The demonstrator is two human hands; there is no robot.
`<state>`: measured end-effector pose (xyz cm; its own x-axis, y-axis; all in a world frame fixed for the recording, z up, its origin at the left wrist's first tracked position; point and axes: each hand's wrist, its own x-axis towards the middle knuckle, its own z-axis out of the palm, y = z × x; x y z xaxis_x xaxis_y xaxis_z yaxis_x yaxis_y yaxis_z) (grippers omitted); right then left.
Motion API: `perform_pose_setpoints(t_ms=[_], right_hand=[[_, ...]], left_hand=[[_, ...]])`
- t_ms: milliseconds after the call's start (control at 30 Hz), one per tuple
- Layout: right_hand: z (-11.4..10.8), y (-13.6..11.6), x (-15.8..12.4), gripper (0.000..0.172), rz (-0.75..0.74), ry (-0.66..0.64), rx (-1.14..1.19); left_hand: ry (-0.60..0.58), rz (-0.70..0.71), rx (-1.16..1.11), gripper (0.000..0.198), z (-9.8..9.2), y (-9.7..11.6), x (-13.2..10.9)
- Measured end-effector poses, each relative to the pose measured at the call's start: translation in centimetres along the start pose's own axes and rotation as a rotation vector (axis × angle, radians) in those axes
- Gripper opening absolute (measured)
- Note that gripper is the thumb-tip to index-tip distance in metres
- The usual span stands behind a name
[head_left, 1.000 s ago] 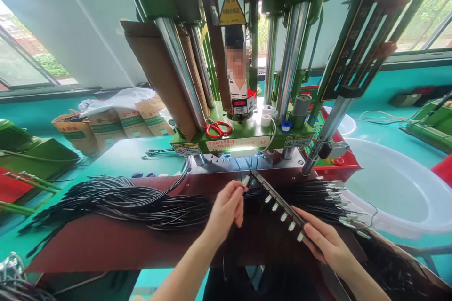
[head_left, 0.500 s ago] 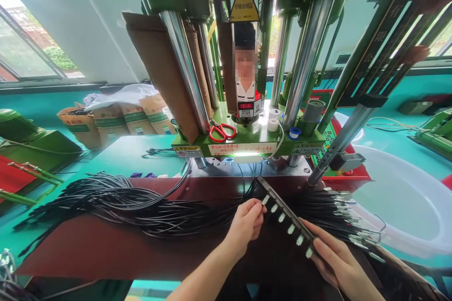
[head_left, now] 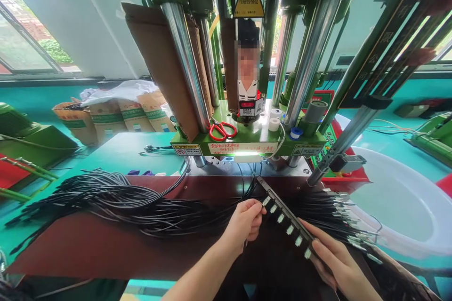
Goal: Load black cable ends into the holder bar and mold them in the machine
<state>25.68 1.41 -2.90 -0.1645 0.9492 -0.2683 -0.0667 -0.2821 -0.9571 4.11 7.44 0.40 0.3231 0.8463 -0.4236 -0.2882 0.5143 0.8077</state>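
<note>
My right hand is closed on the lower end of a long, narrow dark metal bar, its thumb on top. The bar slants from upper left to lower right. Several small silvery cable connectors stick out in a row along its near side. At the upper end of that row, my left hand is closed, thumb and forefinger pinching the connector there. A bundle of black cables lies to the left of my left hand. More cables with metal plug ends lie beyond the bar on the right.
Ahead stands a green press with steel columns. Red-handled scissors and white tape rolls lie on its ledge. A large white tub is at the right. Paper sacks stand at the back left.
The view has shifted slightly. Both hands keep their places on the bar and the connector, with hardly any movement.
</note>
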Motion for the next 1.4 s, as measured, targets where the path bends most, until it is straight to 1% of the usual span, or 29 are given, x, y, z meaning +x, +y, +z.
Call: perform_pose_setpoints(t_ms=[167,300,467,633,900,1167,1267,1400], right_hand=[[-0.2,0.2,0.1,0.069,0.010,-0.015,0.012],[-0.2,0.1,0.1,0.067,-0.008,-0.016,-0.010],[-0.2,0.1,0.1,0.067,0.021,-0.029,0.032],[-0.1,0.1,0.1,0.072,0.030,-0.028,0.067],[-0.2,0.1,0.1,0.071,0.017,-0.042,0.026],[0.1,-0.1,0.0,0.074,-0.003,-0.052,-0.043],[0.4,-0.3,0.0,0.072,-0.008,-0.043,-0.072],[0.6,-0.2,0.1,0.065,-0.069,-0.071,-0.115]], left_hand=[[0.090,0.040,0.041,0.034,0.1,-0.6,0.4],[0.112,0.052,0.033,0.034,0.1,-0.8,0.6],[0.112,0.063,0.056,0.034,0.1,-0.8,0.5],[0.104,0.073,0.047,0.034,0.0,-1.0,0.6],[0.080,0.055,0.038,0.034,-0.3,-1.2,0.8],[0.110,0.078,0.055,0.036,0.1,-0.9,0.7],[0.110,0.093,0.044,0.037,0.0,-0.9,0.7],[0.108,0.104,0.032,0.037,-0.4,-1.2,0.8]])
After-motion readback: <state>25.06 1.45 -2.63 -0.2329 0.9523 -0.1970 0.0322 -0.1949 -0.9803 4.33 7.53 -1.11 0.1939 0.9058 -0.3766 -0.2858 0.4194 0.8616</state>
